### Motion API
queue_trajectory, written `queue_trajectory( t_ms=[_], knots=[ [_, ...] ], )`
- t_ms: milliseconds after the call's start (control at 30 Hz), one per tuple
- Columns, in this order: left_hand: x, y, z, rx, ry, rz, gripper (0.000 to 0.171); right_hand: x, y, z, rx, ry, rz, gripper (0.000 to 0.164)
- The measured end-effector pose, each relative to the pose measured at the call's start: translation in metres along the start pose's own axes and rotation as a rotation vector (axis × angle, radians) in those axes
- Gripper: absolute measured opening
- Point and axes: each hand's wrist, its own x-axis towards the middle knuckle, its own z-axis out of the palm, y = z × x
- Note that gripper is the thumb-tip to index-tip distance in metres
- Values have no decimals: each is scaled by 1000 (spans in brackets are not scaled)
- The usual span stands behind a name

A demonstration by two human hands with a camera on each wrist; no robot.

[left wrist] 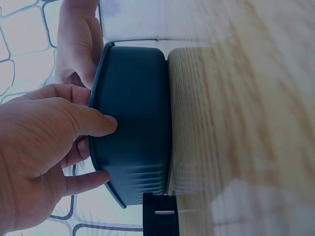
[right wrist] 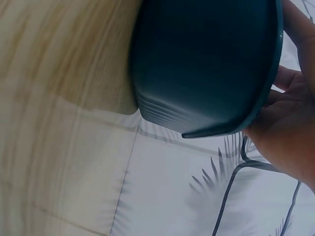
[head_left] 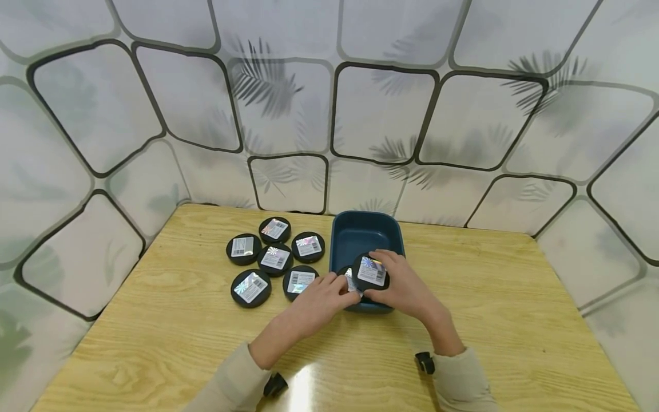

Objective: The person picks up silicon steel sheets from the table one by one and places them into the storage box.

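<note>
My right hand holds a flat round black container with a shiny silver label over the dark blue bin, fingers at its far edge and thumb at its near edge. My left hand is at the bin's near left corner. In the left wrist view, the left thumb lies against the bin's outer wall while other fingers reach behind the rim. Partly covered by both hands, another labelled black container shows inside the bin's outline. In the right wrist view, the bin hides the right fingertips.
Several more labelled black round containers lie left of the bin, among them one at the back, one in the middle and one in front. The wooden table meets a patterned cloth wall behind.
</note>
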Motion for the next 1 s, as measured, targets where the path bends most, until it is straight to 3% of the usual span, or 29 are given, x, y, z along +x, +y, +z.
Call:
queue_trajectory(
  t_ms=[567,1000],
  knots=[
    [2,2,-1,-9,-11,-2,25,3,-3,8,14,-43,4,74],
    [0,0,0,-15,8,-2,24,4,-2,10,93,-79,-9,78]
  ],
)
